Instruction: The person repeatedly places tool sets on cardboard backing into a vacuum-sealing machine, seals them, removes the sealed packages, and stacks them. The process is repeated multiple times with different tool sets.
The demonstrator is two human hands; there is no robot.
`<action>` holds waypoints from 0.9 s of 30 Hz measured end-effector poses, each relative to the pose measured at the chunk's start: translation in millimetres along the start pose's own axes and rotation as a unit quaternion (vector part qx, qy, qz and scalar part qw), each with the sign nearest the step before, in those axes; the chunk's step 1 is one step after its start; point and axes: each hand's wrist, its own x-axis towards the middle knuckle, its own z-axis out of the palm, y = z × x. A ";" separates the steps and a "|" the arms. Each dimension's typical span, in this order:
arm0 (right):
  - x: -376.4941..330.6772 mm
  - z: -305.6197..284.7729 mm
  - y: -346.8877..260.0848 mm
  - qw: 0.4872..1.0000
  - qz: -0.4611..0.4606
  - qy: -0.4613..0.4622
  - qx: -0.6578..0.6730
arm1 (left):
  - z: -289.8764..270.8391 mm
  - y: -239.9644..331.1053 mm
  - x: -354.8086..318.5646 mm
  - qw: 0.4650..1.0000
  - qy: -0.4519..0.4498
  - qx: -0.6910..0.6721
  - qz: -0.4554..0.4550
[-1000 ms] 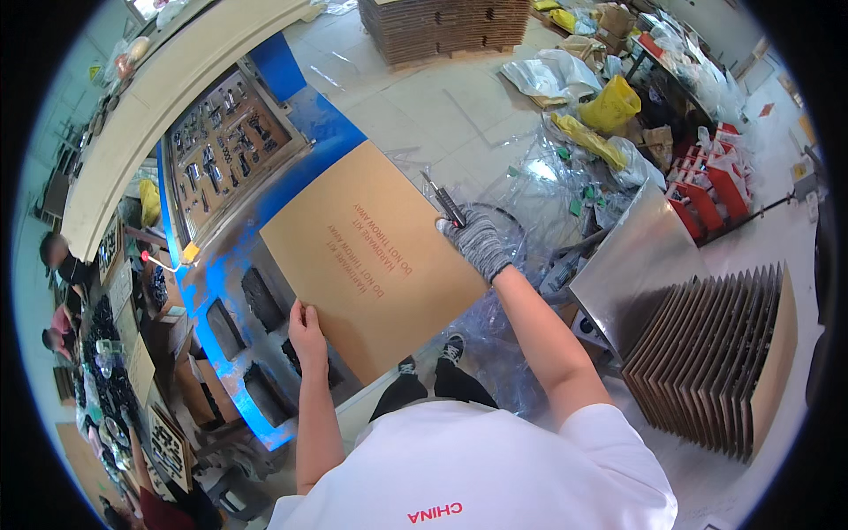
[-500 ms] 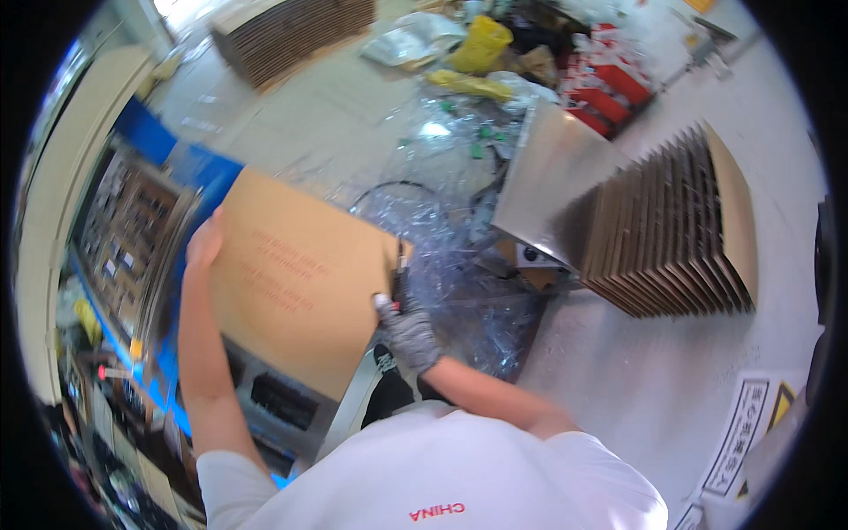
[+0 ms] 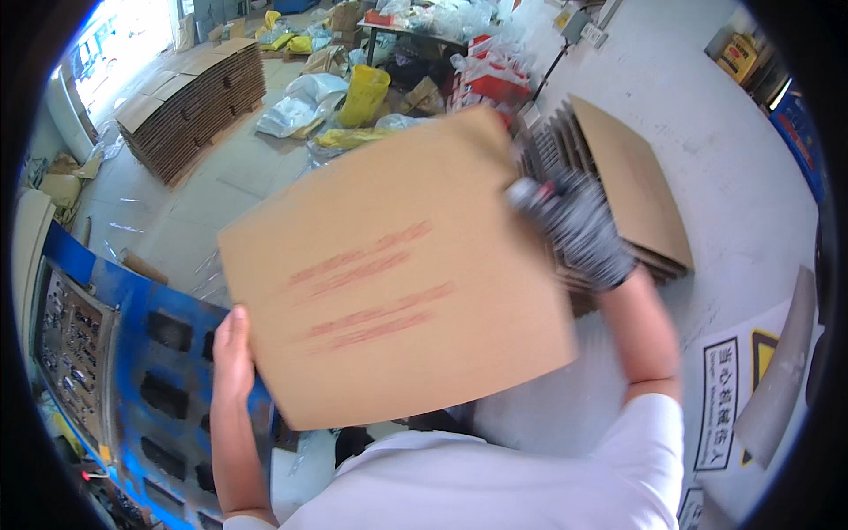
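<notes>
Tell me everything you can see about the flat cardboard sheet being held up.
The cardboard sheet is plain brown, flat and roughly square, with blurred red printed lines across its face. It is held in the air, tilted, above the floor. The bare left hand grips its lower left edge; the gloved right hand grips its upper right edge.

Bright daylight from upper left; motion blur, fisheye-bent dark edges.

Grey concrete floor [image 3: 751, 168] (littered): flattened carton stacks [image 3: 190, 102], plastic bags [image 3: 291, 110].
</notes>
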 end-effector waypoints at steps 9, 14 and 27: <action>236.9 -313.0 143.1 0.964 0.138 0.017 -0.226 | 423.7 42.8 -3.5 0.854 -0.437 -0.249 -0.136; 285.3 -297.2 293.2 0.964 0.136 0.012 -0.228 | 561.9 37.3 3.7 0.762 -0.466 -0.329 -0.307; 290.6 -280.1 361.7 0.978 0.069 -0.080 -0.178 | 581.6 35.3 24.1 0.793 -0.505 -0.113 -0.321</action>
